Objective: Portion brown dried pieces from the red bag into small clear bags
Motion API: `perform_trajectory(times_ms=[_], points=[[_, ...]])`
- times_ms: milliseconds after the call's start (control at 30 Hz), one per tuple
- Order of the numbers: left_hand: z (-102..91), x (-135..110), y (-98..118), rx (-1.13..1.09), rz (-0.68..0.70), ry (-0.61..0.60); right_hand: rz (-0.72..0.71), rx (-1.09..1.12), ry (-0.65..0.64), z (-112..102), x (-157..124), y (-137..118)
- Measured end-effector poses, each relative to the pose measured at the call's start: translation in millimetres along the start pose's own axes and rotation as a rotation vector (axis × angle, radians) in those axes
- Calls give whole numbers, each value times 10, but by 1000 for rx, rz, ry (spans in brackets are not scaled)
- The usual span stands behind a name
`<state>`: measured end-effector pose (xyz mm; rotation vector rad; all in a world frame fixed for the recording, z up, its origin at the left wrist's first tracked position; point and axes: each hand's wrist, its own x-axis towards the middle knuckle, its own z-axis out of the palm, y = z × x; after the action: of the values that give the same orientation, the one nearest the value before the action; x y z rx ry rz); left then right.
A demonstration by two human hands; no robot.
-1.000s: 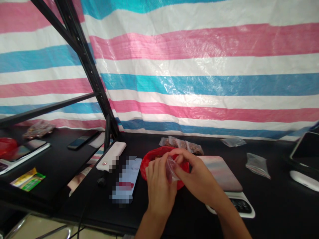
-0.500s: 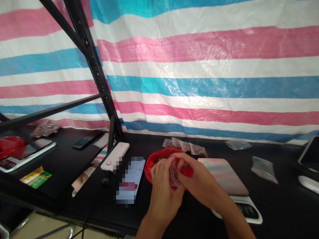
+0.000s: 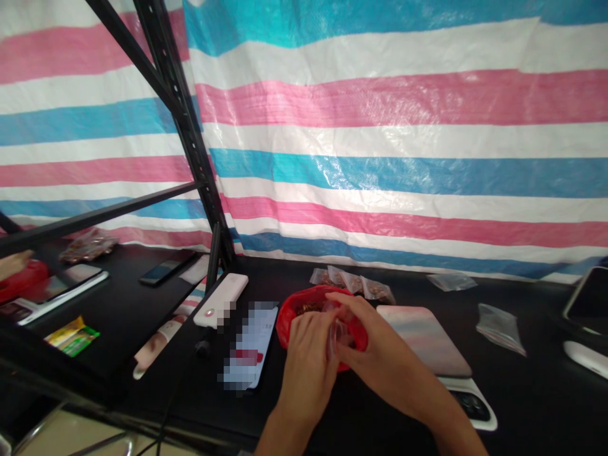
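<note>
Over the red plastic bag point(image 3: 285, 320), both hands hold a small clear zip bag point(image 3: 335, 339) between them. My left hand point(image 3: 308, 345) closes its fingers on the near left side of that small bag. On the other side, my right hand point(image 3: 368, 332) pinches its edge with thumb and fingers. Small brownish pieces point(image 3: 308, 308) lie inside the red bag, partly hidden by my hands. Just behind it stands a row of several filled zip bags point(image 3: 351, 282).
Left of the red bag lie a lit phone point(image 3: 251, 348) and a white power bank point(image 3: 222, 299). On the right are a pinkish tablet case point(image 3: 427, 339), a white phone point(image 3: 477, 405) and flat clear bags point(image 3: 500, 328). A black metal post point(image 3: 194, 145) rises at left.
My hands have shifted slightly around the small zip bag, and more of the red bag's contents shows. At the far left, another person's hand has come in over a second red bag.
</note>
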<state>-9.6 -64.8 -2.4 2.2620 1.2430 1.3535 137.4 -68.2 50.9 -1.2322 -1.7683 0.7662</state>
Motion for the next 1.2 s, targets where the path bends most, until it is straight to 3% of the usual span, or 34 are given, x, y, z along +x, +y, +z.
perform_trajectory(times_ms=[167,333,500,600,833,933,1033,1200], points=[[34,-8,40,-37,29,-114,-10,-21,-52,3,-41,67],[100,-38,97,-99,-18,-138,13,6,-102,-102,-101,42],[119,-78,185,34,113,-228,69,30,-257,-203,-226,38],[80,-111,225,61,180,-259,97,41,-266,-230,-265,49],[-56,-201,234,-26,257,-235,131,62,-351,-232,-314,-14],[-134,-235,220,-27,304,-171,139,57,-374,-302,-351,-58],[-238,-271,205,-24,310,-91,112,24,-339,-406,-363,-63],[-293,-359,180,40,194,-20,24,-116,-93,-358,-160,44]])
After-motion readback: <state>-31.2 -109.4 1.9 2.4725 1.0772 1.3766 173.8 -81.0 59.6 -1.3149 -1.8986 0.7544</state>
